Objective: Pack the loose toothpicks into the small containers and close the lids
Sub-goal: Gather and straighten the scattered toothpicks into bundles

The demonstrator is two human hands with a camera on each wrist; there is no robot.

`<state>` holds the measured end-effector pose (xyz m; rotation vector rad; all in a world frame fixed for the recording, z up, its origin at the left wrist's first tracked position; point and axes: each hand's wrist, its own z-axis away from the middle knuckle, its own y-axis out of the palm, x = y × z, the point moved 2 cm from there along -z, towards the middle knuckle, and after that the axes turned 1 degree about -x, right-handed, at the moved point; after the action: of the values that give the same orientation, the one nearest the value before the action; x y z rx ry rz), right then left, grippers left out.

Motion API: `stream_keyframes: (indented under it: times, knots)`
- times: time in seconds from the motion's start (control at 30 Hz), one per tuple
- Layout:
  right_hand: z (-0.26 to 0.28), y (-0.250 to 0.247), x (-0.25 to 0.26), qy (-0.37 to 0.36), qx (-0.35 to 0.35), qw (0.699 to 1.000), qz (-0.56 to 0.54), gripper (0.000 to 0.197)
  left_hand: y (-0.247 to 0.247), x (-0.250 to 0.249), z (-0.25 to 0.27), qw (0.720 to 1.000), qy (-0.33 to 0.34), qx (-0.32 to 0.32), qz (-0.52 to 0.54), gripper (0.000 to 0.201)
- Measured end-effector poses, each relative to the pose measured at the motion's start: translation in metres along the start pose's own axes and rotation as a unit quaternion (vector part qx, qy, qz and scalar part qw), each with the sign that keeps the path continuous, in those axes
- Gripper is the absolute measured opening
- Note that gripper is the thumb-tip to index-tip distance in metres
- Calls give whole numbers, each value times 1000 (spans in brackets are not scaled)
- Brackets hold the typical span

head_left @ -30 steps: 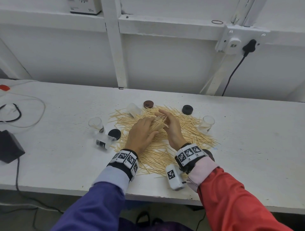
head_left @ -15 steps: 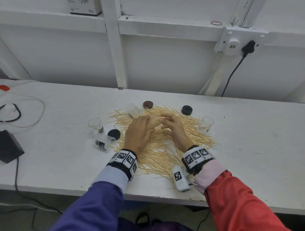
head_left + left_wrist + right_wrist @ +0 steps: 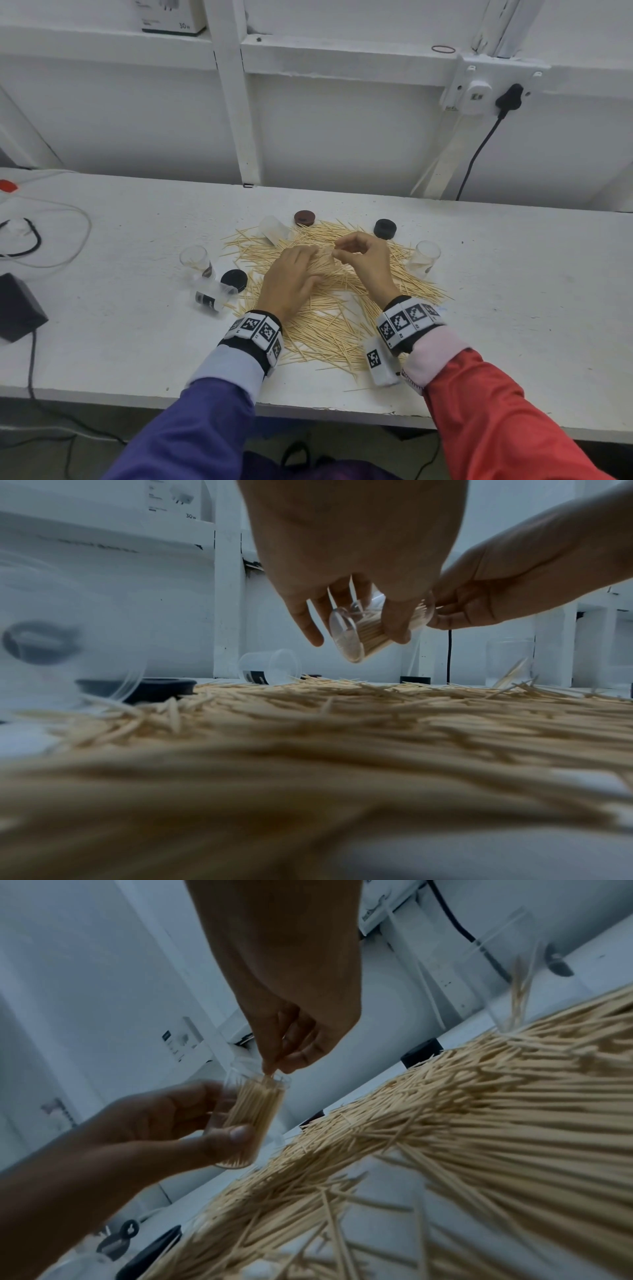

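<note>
A wide pile of loose toothpicks point(image 3: 329, 308) covers the middle of the white table point(image 3: 137, 335). Above it my left hand point(image 3: 308, 263) grips a small clear container point(image 3: 257, 1115) packed with toothpicks, tilted with its mouth toward my right hand point(image 3: 337, 251). The right hand's fingertips point(image 3: 274, 1069) pinch toothpicks at that mouth. The left wrist view shows the container point(image 3: 363, 634) between the left fingers, base toward the camera.
Other clear containers: one upright point(image 3: 195, 260), one lying point(image 3: 212, 296), one lying at the back point(image 3: 274, 229), one upright on the right point(image 3: 424, 258) holding a few toothpicks. Lids: black point(image 3: 234, 279), brown point(image 3: 304, 218), black point(image 3: 384, 228). A black box point(image 3: 17, 311) and cables point(image 3: 51, 236) lie left.
My right hand has turned from edge-on to palm-down and its wrist has swung right; its fingertips now meet the container's mouth. The left hand has barely moved.
</note>
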<state>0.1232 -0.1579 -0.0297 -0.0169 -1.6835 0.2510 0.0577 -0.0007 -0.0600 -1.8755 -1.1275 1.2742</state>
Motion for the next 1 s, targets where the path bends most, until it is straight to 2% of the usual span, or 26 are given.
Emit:
stream_keyframes:
  times: [0.2, 0.43, 0.6, 0.77, 1.0]
  knots:
    - [2, 1, 3, -50, -30, 997, 42, 20, 0, 1, 0, 1000, -7, -5, -6, 53]
    - [1, 0, 5, -62, -4, 998, 17, 30, 0, -1, 1, 1000, 3, 8, -4, 54]
    - [0, -3, 2, -57, -27, 997, 38, 20, -1, -1, 0, 1000, 0, 2, -2, 54]
    - [-1, -2, -7, -12, 15, 999, 44, 13, -2, -1, 1, 1000, 4, -11, 0, 52]
    - [2, 0, -3, -21, 52, 998, 28, 17, -1, -1, 1, 1000, 4, -2, 1, 53]
